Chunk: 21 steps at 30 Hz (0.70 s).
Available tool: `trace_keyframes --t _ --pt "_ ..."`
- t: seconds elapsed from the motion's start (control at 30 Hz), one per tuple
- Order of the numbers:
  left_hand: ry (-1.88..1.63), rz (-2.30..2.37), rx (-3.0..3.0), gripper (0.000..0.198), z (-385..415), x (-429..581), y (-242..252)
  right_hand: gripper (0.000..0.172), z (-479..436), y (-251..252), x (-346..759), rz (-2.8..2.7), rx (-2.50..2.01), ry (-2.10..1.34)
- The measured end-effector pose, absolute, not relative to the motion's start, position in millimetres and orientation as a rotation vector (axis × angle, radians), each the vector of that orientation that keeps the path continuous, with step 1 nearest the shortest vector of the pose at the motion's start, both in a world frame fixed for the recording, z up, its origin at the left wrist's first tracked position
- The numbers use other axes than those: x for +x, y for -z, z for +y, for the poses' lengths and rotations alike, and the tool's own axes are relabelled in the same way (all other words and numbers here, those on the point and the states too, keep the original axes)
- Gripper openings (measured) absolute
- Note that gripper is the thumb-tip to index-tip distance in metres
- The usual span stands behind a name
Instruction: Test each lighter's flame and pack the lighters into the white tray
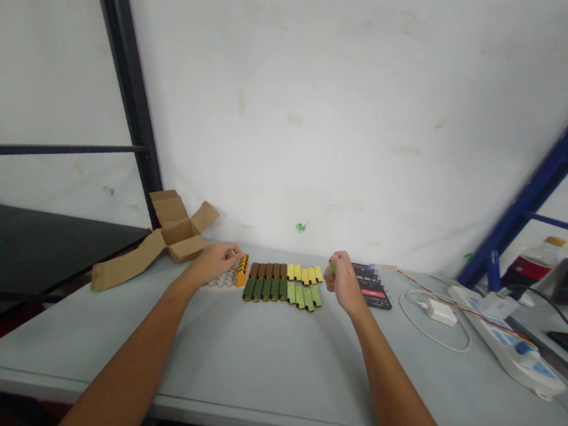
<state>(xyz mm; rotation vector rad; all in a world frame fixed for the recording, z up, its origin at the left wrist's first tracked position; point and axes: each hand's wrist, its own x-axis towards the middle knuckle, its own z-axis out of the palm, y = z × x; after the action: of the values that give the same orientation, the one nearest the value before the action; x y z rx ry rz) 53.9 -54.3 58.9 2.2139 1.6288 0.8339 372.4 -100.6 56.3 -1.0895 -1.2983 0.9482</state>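
Two rows of small coloured sticks [282, 282] lie side by side on the grey table [261, 363]: brown and yellow at the back, dark green and light green in front. My left hand [214, 263] rests, fingers curled, on a clear plastic tray [223, 279] with an orange stick [242, 270] at its right end. My right hand [342, 284] is closed in a fist just right of the rows, with a small light green piece [331, 267] showing at its top.
An open cardboard box [176, 230] and a cardboard flap [123, 265] lie at the back left. A phone [374, 288] lies behind my right hand. A white charger with cable [439, 313], a power strip [511, 342] and a bottle [533, 264] are at right.
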Motion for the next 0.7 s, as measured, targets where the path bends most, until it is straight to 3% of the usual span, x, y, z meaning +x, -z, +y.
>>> trace_keyframes --t 0.13,0.4,0.57,0.7 --pt "-0.844 1.627 2.202 0.041 -52.2 52.9 -56.3 0.022 -105.1 -60.1 369.1 -1.238 -1.013 -1.093" --pt "-0.825 1.649 2.226 0.040 -50.6 52.7 -55.5 0.023 -101.7 -55.6 372.7 -1.282 -0.990 -1.068" --pt "-0.810 1.654 2.231 0.040 -53.2 53.9 -57.2 0.035 -101.7 -55.4 369.6 -1.292 -1.010 -1.136" --pt "-0.810 1.610 2.242 0.039 -54.6 54.8 -57.4 0.044 -104.1 -53.3 366.8 -1.348 -1.119 -0.987"
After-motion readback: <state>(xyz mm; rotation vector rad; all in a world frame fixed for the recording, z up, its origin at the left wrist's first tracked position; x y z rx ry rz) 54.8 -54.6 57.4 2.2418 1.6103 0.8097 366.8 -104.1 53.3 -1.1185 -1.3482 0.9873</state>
